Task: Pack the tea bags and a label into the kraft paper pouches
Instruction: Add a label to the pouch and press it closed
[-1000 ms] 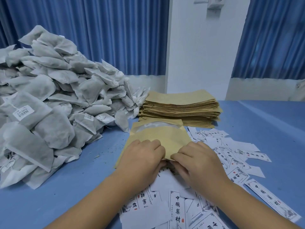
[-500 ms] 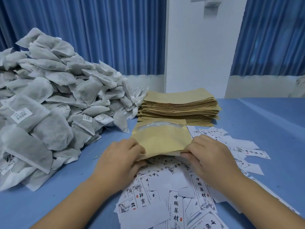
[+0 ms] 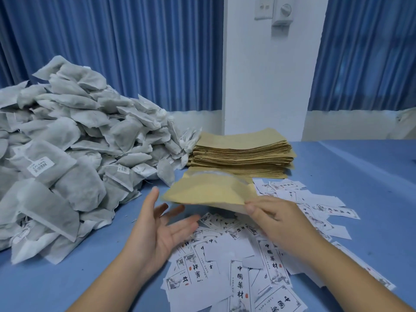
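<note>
A kraft paper pouch hangs just above the table, its mouth bowed open toward me. My right hand pinches its near right corner between thumb and fingers. My left hand is off the pouch, palm turned up, fingers spread and straight just left of and below it. A big heap of grey tea bags fills the left side of the table. White printed labels lie scattered under and in front of my hands.
A thick stack of flat kraft pouches sits behind the held pouch. The table has a blue cloth. A white pillar and blue curtains stand behind it.
My left hand has let go of the pouch's left edge and opened, moving left and down. The right hand alone now holds the pouch, which has lifted and bowed open.
</note>
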The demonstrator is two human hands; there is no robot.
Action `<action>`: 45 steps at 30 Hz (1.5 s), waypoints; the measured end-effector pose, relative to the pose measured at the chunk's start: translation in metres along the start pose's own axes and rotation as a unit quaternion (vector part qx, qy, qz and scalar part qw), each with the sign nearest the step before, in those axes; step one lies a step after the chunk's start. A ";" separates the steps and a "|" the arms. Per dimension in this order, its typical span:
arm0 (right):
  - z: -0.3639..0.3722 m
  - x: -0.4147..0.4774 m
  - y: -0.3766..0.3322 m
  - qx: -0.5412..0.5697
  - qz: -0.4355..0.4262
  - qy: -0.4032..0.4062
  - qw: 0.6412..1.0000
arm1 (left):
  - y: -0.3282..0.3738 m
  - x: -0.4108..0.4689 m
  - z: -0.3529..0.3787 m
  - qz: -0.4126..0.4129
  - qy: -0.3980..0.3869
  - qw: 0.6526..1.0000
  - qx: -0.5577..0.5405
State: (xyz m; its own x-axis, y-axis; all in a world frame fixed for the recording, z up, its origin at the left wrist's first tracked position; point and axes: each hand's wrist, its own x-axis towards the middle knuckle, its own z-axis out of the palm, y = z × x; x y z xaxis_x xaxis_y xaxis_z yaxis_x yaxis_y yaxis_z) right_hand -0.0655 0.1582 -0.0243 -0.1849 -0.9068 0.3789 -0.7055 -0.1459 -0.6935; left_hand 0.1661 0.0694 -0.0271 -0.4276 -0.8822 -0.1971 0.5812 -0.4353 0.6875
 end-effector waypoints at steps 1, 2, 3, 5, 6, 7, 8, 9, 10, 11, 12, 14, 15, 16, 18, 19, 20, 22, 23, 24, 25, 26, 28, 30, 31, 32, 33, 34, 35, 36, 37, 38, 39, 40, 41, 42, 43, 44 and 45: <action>0.002 -0.001 0.001 0.004 -0.008 -0.007 1.000 | -0.001 0.001 0.003 -0.002 -0.007 1.000 0.005; 0.004 -0.004 0.002 0.011 -0.015 -0.009 1.000 | -0.003 0.001 0.007 -0.003 -0.009 1.000 0.012; 0.004 -0.006 0.002 0.015 -0.019 -0.010 1.000 | -0.005 0.002 0.010 -0.002 -0.007 1.000 0.025; 0.006 -0.011 0.003 -0.004 -0.038 -0.005 0.999 | -0.011 0.003 0.014 0.009 0.019 0.999 0.038; 0.006 -0.014 0.003 -0.017 -0.050 0.002 0.999 | -0.015 0.003 0.015 0.016 0.037 0.999 0.031; 0.006 -0.018 0.003 -0.022 -0.061 0.012 0.998 | -0.018 0.003 0.016 0.021 0.047 0.998 0.021; 0.004 -0.021 0.002 -0.026 -0.072 0.023 0.997 | -0.020 0.003 0.016 0.025 0.050 0.998 0.016; 0.002 -0.025 0.001 -0.035 -0.089 0.036 0.995 | -0.021 0.001 0.018 0.026 0.047 0.998 0.016; -0.001 -0.030 -0.001 -0.050 -0.113 0.052 0.991 | -0.021 -0.001 0.021 0.025 0.037 0.999 0.019; -0.004 -0.035 -0.001 -0.069 -0.142 0.072 0.985 | -0.020 -0.003 0.024 0.022 0.021 0.999 0.025; -0.008 -0.040 0.000 -0.089 -0.171 0.094 0.977 | -0.020 -0.005 0.028 0.020 0.003 0.999 0.034; -0.017 -0.049 0.005 -0.109 -0.208 0.141 0.962 | -0.021 -0.010 0.040 0.016 -0.028 0.998 0.062; -0.023 -0.052 0.008 -0.112 -0.217 0.163 0.956 | -0.022 -0.012 0.046 0.012 -0.046 0.995 0.086; -0.029 -0.053 0.013 -0.118 -0.223 0.185 0.950 | -0.023 -0.012 0.052 0.005 -0.069 0.991 0.117; -0.047 -0.059 0.024 -0.137 -0.220 0.223 0.940 | -0.032 -0.013 0.073 -0.021 -0.116 0.977 0.176; -0.057 -0.062 0.030 -0.150 -0.216 0.237 0.935 | -0.038 -0.012 0.084 -0.034 -0.129 0.972 0.193; -0.066 -0.065 0.036 -0.165 -0.210 0.247 0.932 | -0.046 -0.010 0.095 -0.048 -0.134 0.970 0.199; -0.085 -0.072 0.049 -0.200 -0.194 0.255 0.926 | -0.065 -0.005 0.120 -0.070 -0.137 0.968 0.196; -0.095 -0.078 0.056 -0.220 -0.184 0.254 0.924 | -0.074 -0.002 0.134 -0.078 -0.135 0.969 0.193; -0.105 -0.083 0.063 -0.241 -0.172 0.253 0.921 | -0.084 0.002 0.149 -0.085 -0.134 0.968 0.193; -0.115 -0.090 0.070 -0.257 -0.158 0.252 0.920 | -0.094 0.006 0.164 -0.094 -0.140 0.966 0.195; -0.125 -0.097 0.078 -0.267 -0.143 0.254 0.919 | -0.105 0.009 0.179 -0.103 -0.153 0.962 0.200; -0.147 -0.112 0.090 -0.285 -0.112 0.266 0.914 | -0.129 0.016 0.210 -0.115 -0.184 0.952 0.214; -0.174 -0.128 0.100 -0.303 -0.086 0.289 0.904 | -0.154 0.019 0.242 -0.124 -0.215 0.943 0.224; -0.188 -0.135 0.105 -0.312 -0.079 0.300 0.898 | -0.167 0.020 0.258 -0.127 -0.230 0.938 0.226; -0.201 -0.142 0.108 -0.320 -0.070 0.310 0.893 | -0.178 0.021 0.273 -0.127 -0.243 0.934 0.227; -0.215 -0.148 0.112 -0.327 -0.060 0.320 0.887 | -0.189 0.021 0.291 -0.129 -0.258 0.930 0.225; -0.232 -0.155 0.116 -0.338 -0.048 0.333 0.879 | -0.201 0.020 0.311 -0.135 -0.281 0.924 0.221; -0.246 -0.158 0.120 -0.346 -0.037 0.344 0.872 | -0.208 0.019 0.327 -0.139 -0.305 0.916 0.218; -0.261 -0.160 0.124 -0.356 -0.021 0.351 0.866 | -0.214 0.019 0.343 -0.144 -0.334 0.907 0.213; -0.278 -0.162 0.128 -0.366 0.006 0.356 0.860 | -0.222 0.016 0.361 -0.150 -0.365 0.897 0.199; -0.296 -0.160 0.132 -0.368 0.040 0.362 0.856 | -0.230 0.014 0.377 -0.155 -0.380 0.895 0.175; -0.314 -0.158 0.138 -0.362 0.080 0.367 0.853 | -0.240 0.013 0.389 -0.159 -0.385 0.896 0.151; -0.331 -0.156 0.145 -0.346 0.132 0.367 0.853 | -0.250 0.011 0.398 -0.157 -0.382 0.900 0.141; -0.346 -0.155 0.153 -0.324 0.200 0.360 0.851 | -0.260 0.009 0.404 -0.157 -0.373 0.904 0.138; -0.358 -0.155 0.162 -0.313 0.270 0.348 0.842 | -0.268 0.007 0.405 -0.163 -0.366 0.906 0.139; -0.367 -0.157 0.173 -0.314 0.331 0.327 0.828 | -0.277 0.008 0.403 -0.175 -0.360 0.905 0.142; -0.372 -0.158 0.181 -0.321 0.379 0.302 0.814 | -0.283 0.010 0.398 -0.191 -0.358 0.902 0.146; -0.373 -0.157 0.187 -0.331 0.414 0.279 0.801 | -0.286 0.014 0.392 -0.204 -0.358 0.899 0.151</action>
State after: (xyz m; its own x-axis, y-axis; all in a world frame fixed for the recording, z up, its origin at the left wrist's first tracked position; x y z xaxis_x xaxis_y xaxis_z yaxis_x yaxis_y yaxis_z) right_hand -0.4235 0.4211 0.0150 -0.9235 -0.2400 0.2992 -0.3571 0.8227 -0.4423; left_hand -0.2774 0.2524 0.0471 -0.9610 -0.2720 -0.0497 0.1074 -0.5331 0.8392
